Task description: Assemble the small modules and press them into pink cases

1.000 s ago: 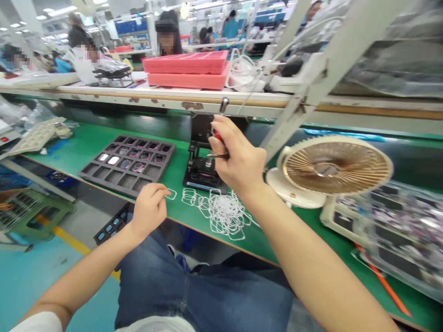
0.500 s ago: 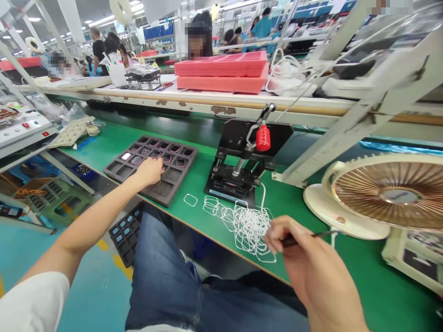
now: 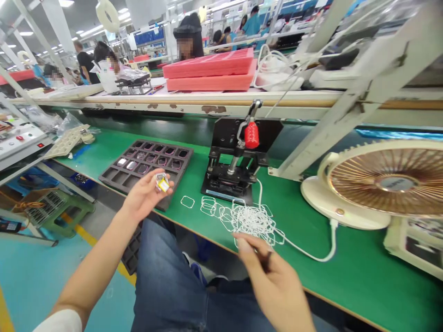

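Observation:
My left hand (image 3: 147, 192) is raised over the front of the dark foam tray (image 3: 114, 176), its fingers closed on a small watch-sized case (image 3: 161, 182) with a yellow and silver inside facing up. Dark-rimmed cases lie in many of the tray's pockets; several front pockets hold nothing. Closed around a slim dark tool (image 3: 265, 260) that looks like tweezers, my right hand (image 3: 268, 272) is at the near side of a tangled pile of thin white ring gaskets (image 3: 251, 223). The fingers hide most of the tool. One loose white ring (image 3: 187, 202) lies apart, between pile and tray.
A black press fixture (image 3: 238, 157) with a red handle stands behind the pile. To the right are a beige fan (image 3: 384, 182) and its white cable. Pink foam blocks (image 3: 209, 74) rest on the shelf above. Other people sit beyond it.
My left hand has lifted from the tray toward me, bringing out the small case and turning palm up. The right hand has moved left, to the pile's near edge. The view has shifted slightly.

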`<state>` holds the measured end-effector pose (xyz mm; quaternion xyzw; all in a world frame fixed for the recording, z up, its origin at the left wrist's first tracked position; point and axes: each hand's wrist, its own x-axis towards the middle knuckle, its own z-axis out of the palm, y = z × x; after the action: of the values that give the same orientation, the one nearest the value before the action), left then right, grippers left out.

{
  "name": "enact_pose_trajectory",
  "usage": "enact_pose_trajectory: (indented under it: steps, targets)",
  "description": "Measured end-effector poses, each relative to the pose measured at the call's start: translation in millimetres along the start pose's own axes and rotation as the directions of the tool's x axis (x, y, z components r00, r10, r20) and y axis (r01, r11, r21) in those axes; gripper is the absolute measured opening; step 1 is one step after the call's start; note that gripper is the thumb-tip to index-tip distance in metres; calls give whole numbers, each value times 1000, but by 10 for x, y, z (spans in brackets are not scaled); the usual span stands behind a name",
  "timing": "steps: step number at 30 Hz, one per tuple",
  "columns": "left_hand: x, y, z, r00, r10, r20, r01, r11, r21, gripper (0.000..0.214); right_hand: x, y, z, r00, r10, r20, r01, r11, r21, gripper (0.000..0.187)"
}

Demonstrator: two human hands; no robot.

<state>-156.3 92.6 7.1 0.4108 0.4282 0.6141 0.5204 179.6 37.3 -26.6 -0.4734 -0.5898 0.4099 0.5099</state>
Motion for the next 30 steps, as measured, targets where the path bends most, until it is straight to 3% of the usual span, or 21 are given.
enact_pose_trajectory:
  steps: [2, 4, 8, 15, 18, 23, 26, 30]
  targets:
    - [-293, -132, 304, 992, -112, 61, 123, 963, -238, 36, 62, -80, 261, 980, -166, 113, 170, 985, -27, 20]
    - [-545, -255, 554, 982, -156, 108, 184, 923, -339, 31, 98, -132, 459, 950, -254, 180, 254, 967, 21, 20]
    - [-825, -437, 822, 989, -76, 125, 114, 934, -338, 27, 50, -133, 599, 973, -166, 163, 155, 985, 78, 12]
    - [-878, -611, 839, 988, 58, 146, -27, 979, -203, 22, -30, -75, 478, 985, 57, 163, -72, 993, 90, 22]
    - [-876, -673, 801, 976, 117, 185, -98, 989, -109, 26, -13, -45, 437, 957, 196, 212, -227, 964, 136, 29]
    - [-885, -767, 763, 959, 102, 265, -84, 993, -77, 31, -20, 29, 405, 802, 446, 398, -584, 726, 364, 51]
    - [-894, -801, 775, 956, 120, 266, -105, 992, -70, 33, -70, 9, 429, 776, 489, 399, -631, 624, 462, 52]
    - [-918, -844, 810, 960, 156, 232, -147, 988, -56, 34, -155, -49, 503, 774, 520, 361, -630, 573, 524, 50]
